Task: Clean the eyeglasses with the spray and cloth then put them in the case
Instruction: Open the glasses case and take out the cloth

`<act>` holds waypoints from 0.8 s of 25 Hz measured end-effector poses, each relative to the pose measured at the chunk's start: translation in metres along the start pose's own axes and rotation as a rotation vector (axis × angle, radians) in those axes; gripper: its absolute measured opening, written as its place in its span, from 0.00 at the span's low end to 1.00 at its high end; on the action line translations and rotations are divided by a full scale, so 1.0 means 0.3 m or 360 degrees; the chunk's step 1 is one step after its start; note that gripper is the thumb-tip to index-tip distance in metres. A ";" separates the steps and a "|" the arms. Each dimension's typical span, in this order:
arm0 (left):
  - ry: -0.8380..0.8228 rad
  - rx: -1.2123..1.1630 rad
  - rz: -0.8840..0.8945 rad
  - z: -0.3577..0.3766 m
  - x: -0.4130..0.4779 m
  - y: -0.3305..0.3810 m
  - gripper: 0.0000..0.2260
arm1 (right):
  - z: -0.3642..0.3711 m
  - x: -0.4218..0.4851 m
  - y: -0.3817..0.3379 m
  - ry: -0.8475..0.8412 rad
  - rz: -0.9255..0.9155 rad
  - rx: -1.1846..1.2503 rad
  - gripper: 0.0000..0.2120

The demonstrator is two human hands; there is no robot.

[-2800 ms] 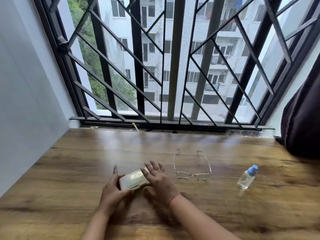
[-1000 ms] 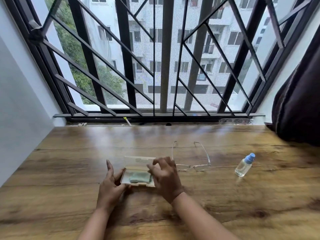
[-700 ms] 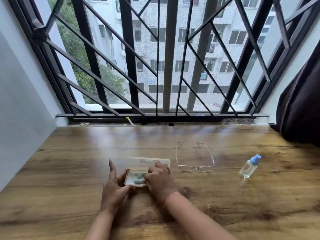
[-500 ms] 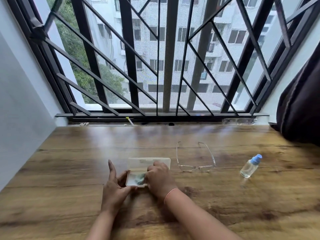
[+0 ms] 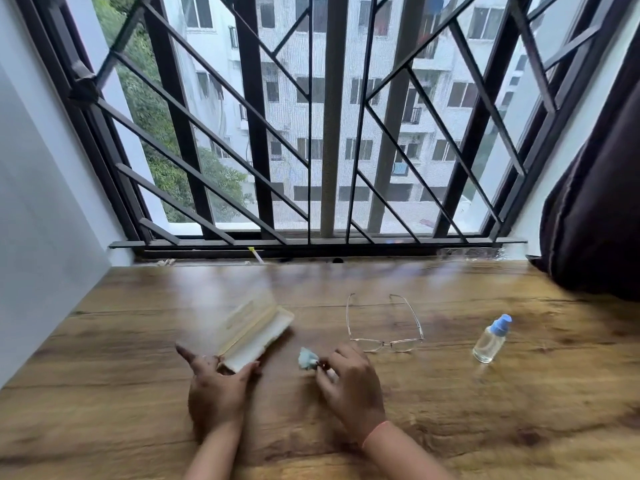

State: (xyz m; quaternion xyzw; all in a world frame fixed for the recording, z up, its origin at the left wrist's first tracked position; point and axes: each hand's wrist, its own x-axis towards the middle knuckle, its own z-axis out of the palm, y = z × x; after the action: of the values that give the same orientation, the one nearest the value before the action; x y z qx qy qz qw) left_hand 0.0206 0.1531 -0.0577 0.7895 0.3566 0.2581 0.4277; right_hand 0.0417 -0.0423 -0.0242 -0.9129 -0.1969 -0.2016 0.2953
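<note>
The beige glasses case (image 5: 254, 329) lies open on the wooden table (image 5: 450, 410), turned diagonally and blurred. My left hand (image 5: 216, 393) holds its near end between thumb and fingers. My right hand (image 5: 351, 386) pinches a small light-blue cloth (image 5: 306, 358) just right of the case, lifted out of it. Thin wire-framed eyeglasses (image 5: 384, 323) lie with arms unfolded beyond my right hand. A clear spray bottle (image 5: 490, 339) with a blue cap stands at the right.
A barred window (image 5: 322, 133) runs along the table's far edge. A grey wall (image 5: 41, 202) closes the left side. A dark curtain (image 5: 595, 202) hangs at the right, its hem resting on the table's back corner.
The case was shut, then opened with the cloth inside. My right hand has pulled the cloth out to the right. The case has swung diagonal in my left hand.
</note>
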 end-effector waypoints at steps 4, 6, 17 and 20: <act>0.0188 0.0115 -0.0207 -0.016 -0.020 0.038 0.56 | -0.024 -0.125 0.067 0.0008 0.0151 0.0102 0.11; 0.0217 0.0136 -0.0269 -0.014 -0.029 0.054 0.54 | -0.031 -0.162 0.082 0.0004 0.0164 0.0098 0.12; 0.0246 0.0116 -0.0326 -0.017 -0.086 0.106 0.48 | -0.113 -0.180 0.123 -0.0023 0.0445 0.0312 0.05; 0.0251 0.0091 -0.0339 -0.019 -0.093 0.108 0.46 | -0.123 -0.180 0.137 -0.0021 0.0463 0.0328 0.05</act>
State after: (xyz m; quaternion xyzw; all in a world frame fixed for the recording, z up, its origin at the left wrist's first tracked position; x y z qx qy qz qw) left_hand 0.0105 0.1215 -0.0298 0.7362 0.4783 0.2622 0.4006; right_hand 0.0065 -0.1088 -0.0419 -0.8980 -0.0842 -0.1293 0.4121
